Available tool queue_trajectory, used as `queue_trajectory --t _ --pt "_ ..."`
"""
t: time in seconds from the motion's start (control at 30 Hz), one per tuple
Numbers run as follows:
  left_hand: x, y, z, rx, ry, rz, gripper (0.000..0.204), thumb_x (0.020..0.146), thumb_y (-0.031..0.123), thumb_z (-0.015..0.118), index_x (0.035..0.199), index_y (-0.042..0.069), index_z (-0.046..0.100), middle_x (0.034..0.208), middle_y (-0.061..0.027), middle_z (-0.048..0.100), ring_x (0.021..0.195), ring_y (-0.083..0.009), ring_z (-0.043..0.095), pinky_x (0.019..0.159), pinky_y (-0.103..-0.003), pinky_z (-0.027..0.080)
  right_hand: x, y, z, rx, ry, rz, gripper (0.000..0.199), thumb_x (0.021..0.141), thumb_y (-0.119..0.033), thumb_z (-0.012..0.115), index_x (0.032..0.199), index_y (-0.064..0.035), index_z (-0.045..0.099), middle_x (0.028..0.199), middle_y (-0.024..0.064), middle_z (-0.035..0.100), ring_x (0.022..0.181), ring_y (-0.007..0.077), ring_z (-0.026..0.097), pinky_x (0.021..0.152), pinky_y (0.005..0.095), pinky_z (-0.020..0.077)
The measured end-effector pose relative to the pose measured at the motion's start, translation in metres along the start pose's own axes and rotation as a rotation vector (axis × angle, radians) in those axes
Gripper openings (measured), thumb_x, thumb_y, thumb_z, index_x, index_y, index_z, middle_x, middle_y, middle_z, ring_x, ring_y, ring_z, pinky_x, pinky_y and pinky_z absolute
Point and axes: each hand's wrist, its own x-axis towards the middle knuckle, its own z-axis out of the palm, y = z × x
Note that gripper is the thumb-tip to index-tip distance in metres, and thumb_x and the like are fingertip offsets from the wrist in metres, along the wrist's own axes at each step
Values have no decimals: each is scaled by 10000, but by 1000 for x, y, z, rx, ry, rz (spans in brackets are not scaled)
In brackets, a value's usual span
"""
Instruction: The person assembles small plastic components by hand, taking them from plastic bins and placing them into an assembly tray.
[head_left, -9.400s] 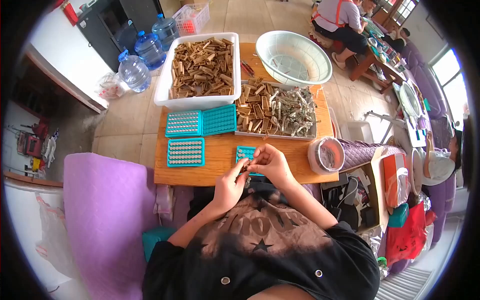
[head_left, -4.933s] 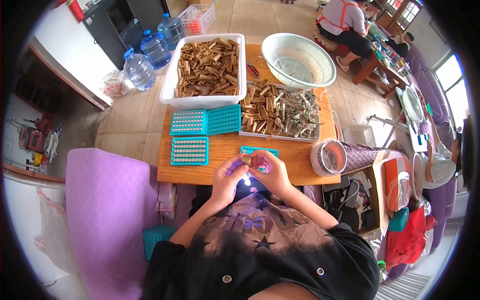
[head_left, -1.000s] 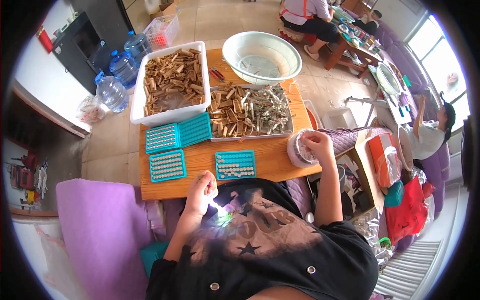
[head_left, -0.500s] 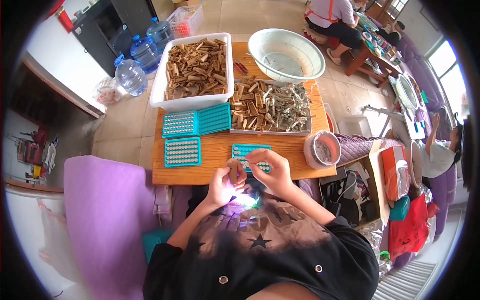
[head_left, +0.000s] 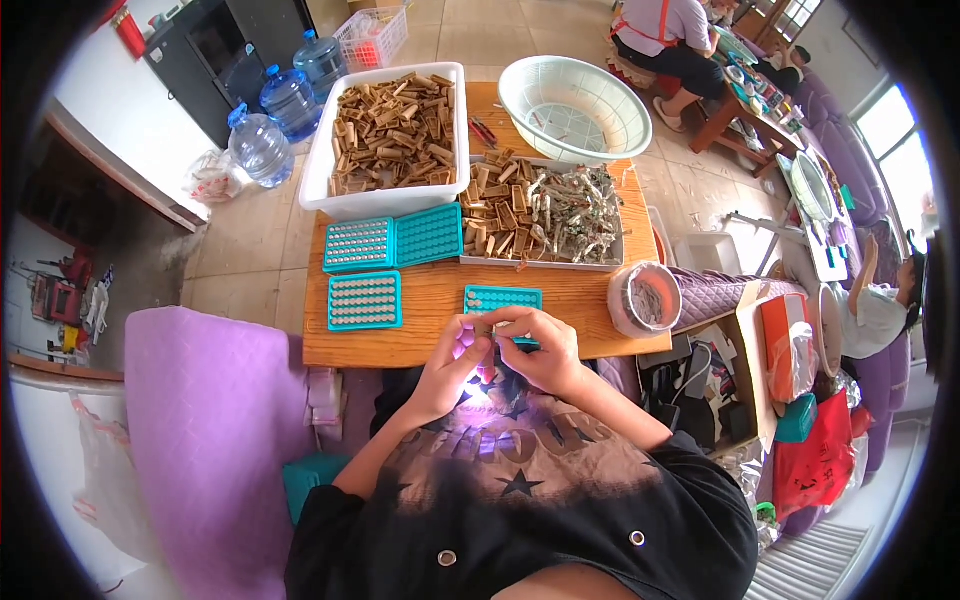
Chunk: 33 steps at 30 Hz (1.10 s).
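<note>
Close to my body, just off the table's front edge, both hands meet at a small brown trough-shaped piece (head_left: 484, 331). My left hand (head_left: 440, 382) is closed on it, and fingers cover most of its surface. The fingertips of my right hand (head_left: 550, 352) are pinched together against its top; whether they hold anything small is hidden. A bright purplish light glows below the left fingers. Just beyond the right hand lies a teal tray (head_left: 505, 298) with round silvery pieces, partly covered by that hand. Another teal tray (head_left: 365, 302), filled with rows of such pieces, lies to the left.
Farther back are a teal tray (head_left: 358, 245) with an open teal lid (head_left: 428, 236), a white tub (head_left: 313, 185) of brown pieces, and a shallow box (head_left: 540, 264) holding brown pieces and greyish strips. A pale green basin (head_left: 573, 108) and a bucket (head_left: 645, 300) stand right.
My right hand has come down and left from above the teal tray to meet the left hand. The brown piece, upright in view before, is now mostly covered by fingers.
</note>
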Motion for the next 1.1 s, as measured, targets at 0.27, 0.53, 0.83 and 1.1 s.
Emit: queue_trajectory --t 0.27,0.53,0.83,1.1 --pt "0 -3 -1 33 30 53 190 929 161 522 1035 40 420 832 -28 515 680 -90 510 609 -229 427 -1 0 2 64 -32 69 153 709 43 659 805 -16 556 939 116 642 786 225 658 648 289 536" --pt "1 -3 2 -4 77 -25 183 919 148 543 997 43 414 823 -21 511 634 -70 479 571 -219 423 -5 4 -1 42 -28 98 139 714 49 652 821 -3 578 947 116 644 811 226 659 682 290 536" --pt "3 -2 5 -139 30 -28 149 936 154 507 972 41 416 761 -29 498 613 -94 466 578 -257 428 -4 0 -2 10 34 128 152 715 22 670 839 -30 599 879 107 669 809 213 670 685 282 542" --pt "10 -7 7 -201 8 -87 172 934 187 513 991 38 448 779 -17 498 621 -95 470 570 -258 421 -4 -3 -12 -101 28 132 183 709 2 690 874 -34 618 886 92 670 830 212 665 711 291 536"
